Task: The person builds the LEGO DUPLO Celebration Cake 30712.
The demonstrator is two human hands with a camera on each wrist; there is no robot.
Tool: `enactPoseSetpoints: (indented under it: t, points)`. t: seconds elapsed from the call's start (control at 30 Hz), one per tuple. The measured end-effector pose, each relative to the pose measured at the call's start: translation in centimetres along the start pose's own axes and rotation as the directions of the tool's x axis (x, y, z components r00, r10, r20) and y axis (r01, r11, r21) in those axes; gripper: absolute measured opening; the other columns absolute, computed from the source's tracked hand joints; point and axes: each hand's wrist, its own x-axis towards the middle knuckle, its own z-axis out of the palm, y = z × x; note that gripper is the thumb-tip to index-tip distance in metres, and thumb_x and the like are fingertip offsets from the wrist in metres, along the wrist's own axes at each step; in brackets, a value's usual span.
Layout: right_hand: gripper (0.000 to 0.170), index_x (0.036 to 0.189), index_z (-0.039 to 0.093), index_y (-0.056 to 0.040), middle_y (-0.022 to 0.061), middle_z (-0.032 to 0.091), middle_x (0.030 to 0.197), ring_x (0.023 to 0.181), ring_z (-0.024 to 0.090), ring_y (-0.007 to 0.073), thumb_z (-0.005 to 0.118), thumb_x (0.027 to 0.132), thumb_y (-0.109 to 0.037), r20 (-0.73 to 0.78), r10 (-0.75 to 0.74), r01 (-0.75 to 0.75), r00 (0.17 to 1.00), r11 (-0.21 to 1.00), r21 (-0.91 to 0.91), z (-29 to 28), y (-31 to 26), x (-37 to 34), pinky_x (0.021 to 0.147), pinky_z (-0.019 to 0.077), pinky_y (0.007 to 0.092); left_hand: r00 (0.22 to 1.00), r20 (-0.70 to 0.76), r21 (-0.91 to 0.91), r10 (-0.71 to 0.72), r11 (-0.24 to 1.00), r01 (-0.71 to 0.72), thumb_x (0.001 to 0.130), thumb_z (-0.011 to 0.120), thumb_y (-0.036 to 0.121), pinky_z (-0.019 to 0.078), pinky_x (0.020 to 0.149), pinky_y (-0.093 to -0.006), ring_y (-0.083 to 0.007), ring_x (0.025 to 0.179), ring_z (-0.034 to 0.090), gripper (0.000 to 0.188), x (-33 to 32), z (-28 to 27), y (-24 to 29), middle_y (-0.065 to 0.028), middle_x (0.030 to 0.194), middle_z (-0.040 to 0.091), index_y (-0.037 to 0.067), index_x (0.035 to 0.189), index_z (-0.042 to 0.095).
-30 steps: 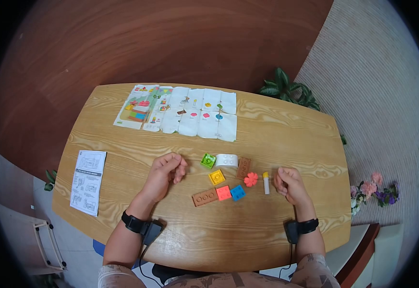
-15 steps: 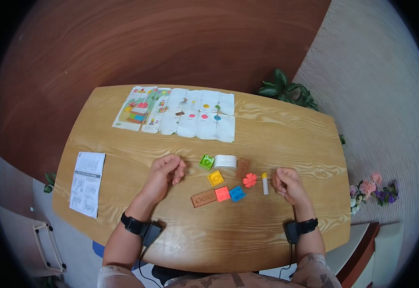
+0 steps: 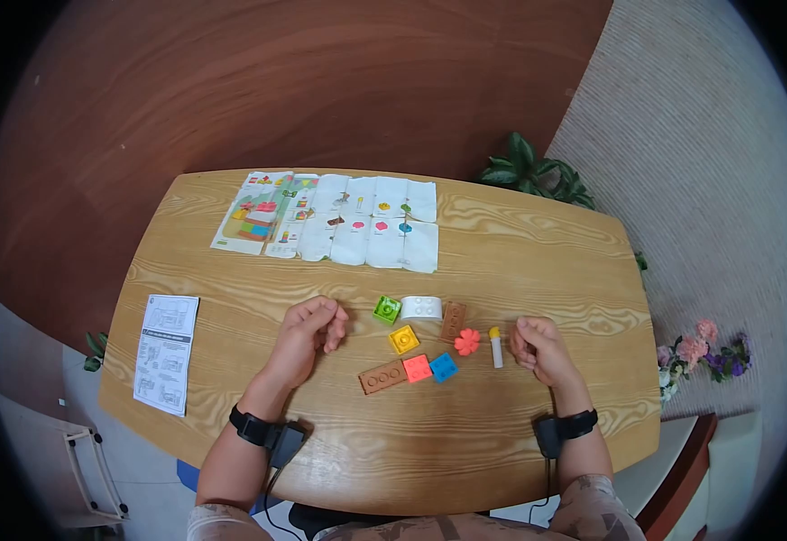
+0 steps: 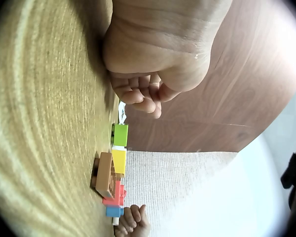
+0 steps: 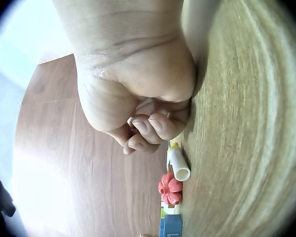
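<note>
My left hand [image 3: 307, 335] rests on the table left of the bricks, fingers loosely curled around nothing. Likewise my right hand [image 3: 545, 350] lies idle at the right, close to a white candle piece with a yellow top [image 3: 496, 346]. Between the hands lie a green brick [image 3: 387, 309], a white arched brick [image 3: 421, 307], a yellow brick [image 3: 403, 339], a brown brick [image 3: 453, 321] and a red flower piece [image 3: 467, 341]. Nearer the body, a long brown brick [image 3: 382, 377], a red brick [image 3: 418, 368] and a blue brick [image 3: 445, 366] form a row; whether they are joined, I cannot tell.
An unfolded picture sheet [image 3: 330, 223] lies at the table's back left. A printed black-and-white leaflet [image 3: 167, 354] is near the left edge. Beyond the table [image 3: 538, 243] stand a green plant [image 3: 538, 171] and, at the right, flowers [image 3: 702, 350].
The head view has shifted slightly, so the sheets and bricks appear a little lower. Both hands stay resting where they were, and the bricks keep their arrangement.
</note>
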Motion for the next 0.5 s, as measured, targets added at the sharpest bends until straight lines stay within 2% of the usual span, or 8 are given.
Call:
enactPoseSetpoints:
  t: [0.5]
  points:
    - [0.047,0.073,0.056,-0.0077,0.0004,0.050,0.065,0.051,0.037,0.0054,0.056,0.111,-0.036,0.000,0.011,-0.011,1.000,1.000,0.005,-0.03,-0.10,-0.06,0.045,0.0263,0.0224,1.000,0.024,-0.004,0.005,1.000,-0.005,0.110,0.056,0.029,0.0409,0.056,-0.0220,-0.0065,0.060,0.054,0.028,0.07,-0.34,-0.29,0.0009,0.074,0.066,0.008,0.095,0.068]
